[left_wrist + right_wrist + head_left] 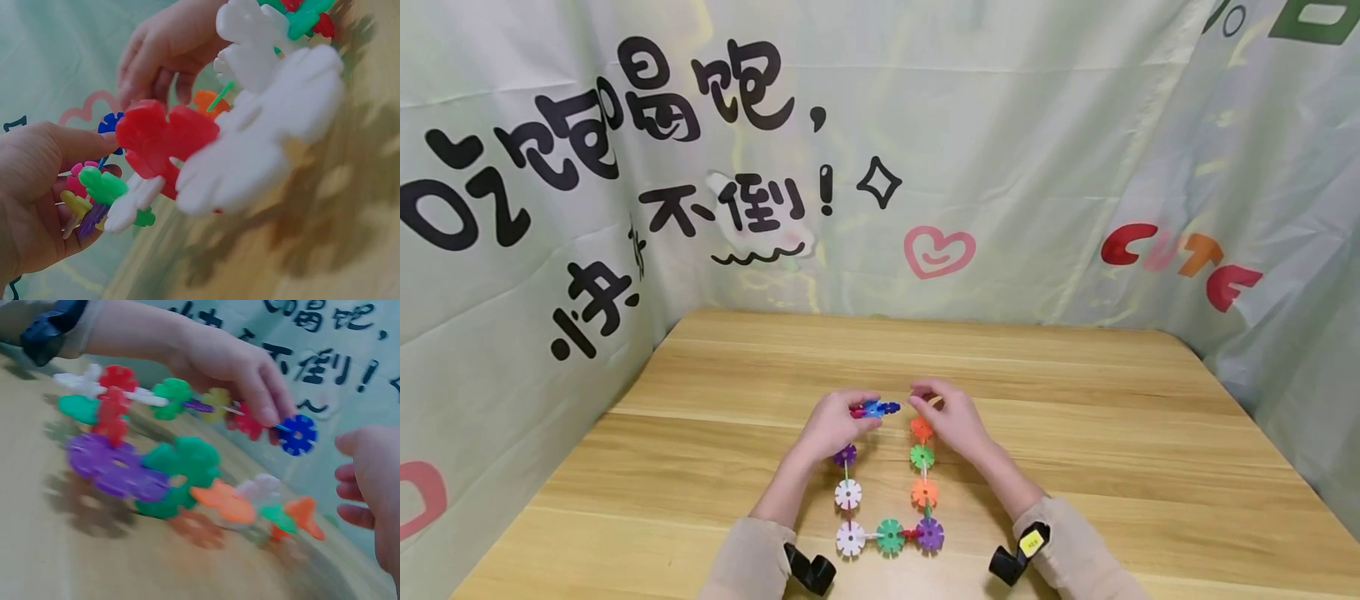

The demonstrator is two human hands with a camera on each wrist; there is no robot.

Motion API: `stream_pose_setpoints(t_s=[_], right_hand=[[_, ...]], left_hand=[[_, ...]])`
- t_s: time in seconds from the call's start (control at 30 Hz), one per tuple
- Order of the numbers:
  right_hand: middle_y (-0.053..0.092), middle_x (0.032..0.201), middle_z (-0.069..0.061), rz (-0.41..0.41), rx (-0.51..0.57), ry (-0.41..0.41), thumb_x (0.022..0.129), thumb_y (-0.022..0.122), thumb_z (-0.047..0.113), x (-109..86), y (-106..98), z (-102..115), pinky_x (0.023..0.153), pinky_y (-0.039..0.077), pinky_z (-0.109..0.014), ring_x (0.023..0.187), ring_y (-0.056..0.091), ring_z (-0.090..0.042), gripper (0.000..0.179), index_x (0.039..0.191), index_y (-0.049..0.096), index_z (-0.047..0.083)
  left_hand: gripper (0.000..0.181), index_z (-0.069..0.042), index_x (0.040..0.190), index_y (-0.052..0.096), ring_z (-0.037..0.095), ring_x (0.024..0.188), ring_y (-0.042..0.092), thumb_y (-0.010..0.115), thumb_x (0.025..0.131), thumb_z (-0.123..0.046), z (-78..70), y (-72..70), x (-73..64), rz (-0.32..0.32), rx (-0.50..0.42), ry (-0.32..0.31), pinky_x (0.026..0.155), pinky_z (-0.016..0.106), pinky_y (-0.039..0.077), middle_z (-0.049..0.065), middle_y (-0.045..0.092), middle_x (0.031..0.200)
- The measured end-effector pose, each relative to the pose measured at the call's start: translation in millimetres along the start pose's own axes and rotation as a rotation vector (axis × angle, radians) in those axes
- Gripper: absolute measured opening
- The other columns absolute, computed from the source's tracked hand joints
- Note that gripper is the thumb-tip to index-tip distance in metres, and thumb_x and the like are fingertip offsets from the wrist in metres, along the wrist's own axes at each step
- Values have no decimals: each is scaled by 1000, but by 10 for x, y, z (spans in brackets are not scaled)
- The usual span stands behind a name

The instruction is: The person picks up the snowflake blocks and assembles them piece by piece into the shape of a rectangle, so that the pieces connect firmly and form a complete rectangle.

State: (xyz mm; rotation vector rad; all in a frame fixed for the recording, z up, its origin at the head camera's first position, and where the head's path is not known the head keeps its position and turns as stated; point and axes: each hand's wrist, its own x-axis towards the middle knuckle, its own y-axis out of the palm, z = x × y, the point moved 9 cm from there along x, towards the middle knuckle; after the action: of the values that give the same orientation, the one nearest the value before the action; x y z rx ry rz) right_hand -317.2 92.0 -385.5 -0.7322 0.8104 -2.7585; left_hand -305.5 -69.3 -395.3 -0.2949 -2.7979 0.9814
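Note:
A chain of slotted plastic snowflake discs makes a U shape, with a white disc and a purple disc at its near corners. My left hand pinches the chain's far left part between thumb and fingers. A dark blue disc sticks out past those fingertips, pointing right. Opposite it, my right hand hovers by the orange disc that ends the right side. Its fingers are loosely bent, and nothing shows between them. In the left wrist view, a red disc and white discs fill the foreground.
The chain stands on a wooden table. Printed cloth curtains enclose its back and sides. A black wrist camera sits by the left sleeve, another by the right.

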Motion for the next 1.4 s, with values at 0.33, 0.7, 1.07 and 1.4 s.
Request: stream_pose_setpoints(t_s=[0.33, 0.7, 1.07, 1.4], right_hand=[[59, 71, -5, 323, 48, 290, 90, 61, 17, -77, 58, -408, 45, 46, -27, 53, 52, -15, 25, 107, 63, -2], [60, 72, -6, 328, 215, 378, 89, 58, 5, -101, 166, -438, 49, 45, -24, 59, 54, -14, 22, 109, 61, -4], [60, 78, -8, 218, 328, 359, 90, 58, 5, -20, 98, -361, 56, 52, -30, 66, 57, -18, 21, 109, 60, -5], [58, 77, -7, 198, 398, 336, 90, 59, 6, -10, 100, -272, 58, 52, -30, 67, 57, -20, 21, 107, 59, -6]], left_hand=[[41, -11, 122, 61, 30, 117, 50, 70, 83, -21, -6, -6, 0, -1, 9, 24, 97, 47, 39, 9, 57, 125], [40, -11, 121, 62, 30, 117, 49, 70, 83, -20, -12, 9, 5, 8, 20, 37, 98, 48, 38, 9, 58, 124], [40, -11, 122, 61, 31, 118, 49, 69, 84, -21, -17, -5, 13, 13, 46, 45, 99, 48, 37, 9, 58, 125], [41, -13, 123, 61, 31, 119, 48, 69, 84, -21, -34, -10, -1, 16, 44, 40, 99, 49, 37, 9, 57, 126]])
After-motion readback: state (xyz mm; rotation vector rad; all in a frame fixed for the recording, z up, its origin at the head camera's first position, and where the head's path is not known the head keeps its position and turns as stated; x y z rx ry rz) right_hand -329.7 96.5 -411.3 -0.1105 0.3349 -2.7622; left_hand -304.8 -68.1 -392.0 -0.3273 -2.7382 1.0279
